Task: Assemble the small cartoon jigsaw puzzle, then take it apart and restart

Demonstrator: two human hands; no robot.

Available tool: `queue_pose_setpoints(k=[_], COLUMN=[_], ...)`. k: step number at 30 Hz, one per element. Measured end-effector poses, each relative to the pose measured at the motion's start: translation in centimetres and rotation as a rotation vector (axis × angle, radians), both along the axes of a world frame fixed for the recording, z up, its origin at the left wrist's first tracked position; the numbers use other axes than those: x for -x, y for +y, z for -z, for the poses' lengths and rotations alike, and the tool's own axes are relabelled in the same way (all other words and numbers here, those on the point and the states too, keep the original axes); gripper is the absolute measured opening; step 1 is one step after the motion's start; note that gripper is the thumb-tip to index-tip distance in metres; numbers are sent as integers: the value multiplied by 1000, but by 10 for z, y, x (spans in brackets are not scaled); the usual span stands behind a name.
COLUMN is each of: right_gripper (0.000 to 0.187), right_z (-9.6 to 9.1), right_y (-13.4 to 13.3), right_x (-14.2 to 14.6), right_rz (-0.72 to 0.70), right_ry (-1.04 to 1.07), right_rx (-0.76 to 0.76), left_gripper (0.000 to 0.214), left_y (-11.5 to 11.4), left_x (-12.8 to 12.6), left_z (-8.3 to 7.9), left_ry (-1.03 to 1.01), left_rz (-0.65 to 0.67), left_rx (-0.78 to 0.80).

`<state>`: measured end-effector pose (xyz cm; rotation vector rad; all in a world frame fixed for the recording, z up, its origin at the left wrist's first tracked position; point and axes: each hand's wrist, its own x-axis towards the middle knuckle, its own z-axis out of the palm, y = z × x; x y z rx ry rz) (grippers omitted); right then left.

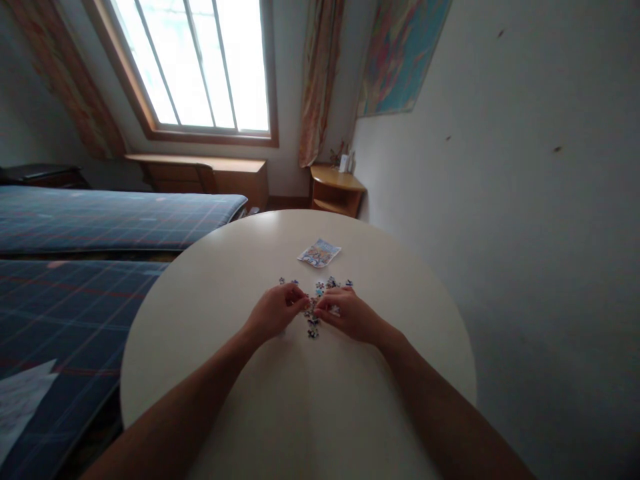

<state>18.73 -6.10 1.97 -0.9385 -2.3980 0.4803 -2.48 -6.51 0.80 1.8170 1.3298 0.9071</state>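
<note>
Small jigsaw puzzle pieces (313, 323) lie in a narrow cluster on the white round table (210, 280), between my two hands. My left hand (274, 311) comes in from the left, thumb and fingers pinched together at the cluster's edge on a puzzle piece. From the right, my right hand (356, 313) pinches at the same cluster, its fingertips close to those of the left. The fingers partly cover the pieces they grip. More loose pieces (331, 283) are scattered just beyond both hands. Farther back lies a small printed picture sheet (320, 253).
Beds with blue plaid mattresses (100, 217) stand left of the table, with white papers (25, 407) on the nearer one. A wooden corner shelf (337, 179) and a desk (240, 168) are at the back under the window. A white wall (525, 233) runs along the right.
</note>
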Motion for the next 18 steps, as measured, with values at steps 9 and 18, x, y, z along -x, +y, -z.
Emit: queue_pose_setpoints(k=[9, 18], right_gripper=[16, 14], right_z=[-4, -3], right_y=[18, 21], right_x=[-38, -44], right_rz=[278, 367], right_ry=[-239, -216], right_rx=[-1, -2], left_gripper=[18, 42], left_y=[-3, 7], left_x=[19, 42], left_z=[-16, -12], left_ry=[362, 550], left_rz=[370, 26], left_rx=[-27, -154])
